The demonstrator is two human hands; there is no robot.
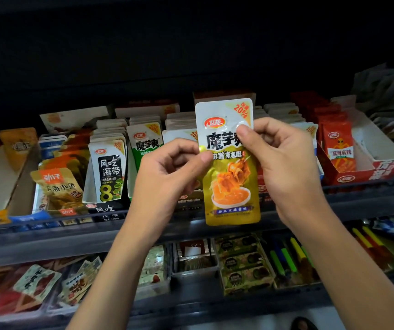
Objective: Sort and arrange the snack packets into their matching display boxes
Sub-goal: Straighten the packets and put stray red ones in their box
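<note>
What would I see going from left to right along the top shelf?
Orange packet → fish packet → kelp packet → green packet → left hand → gold packet → right hand → red packet.

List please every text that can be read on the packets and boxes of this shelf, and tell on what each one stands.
"卫龙", "魔芋爽", "加量 20%", "麻酱素毛肚", "老北京麻酱味": gold packet, held up in front.
"卫龙", "魔芋爽": green packet.
"风吃海带", "8", "30%": black packet.
"风吃": black box front, below that packet.
"劲仔", "深海小鱼": brown packet.
"麻辣麻辣": red packet.
Lower shelf packets: too blurred to read.
Price strips on the shelf edge: too small to read.
</note>
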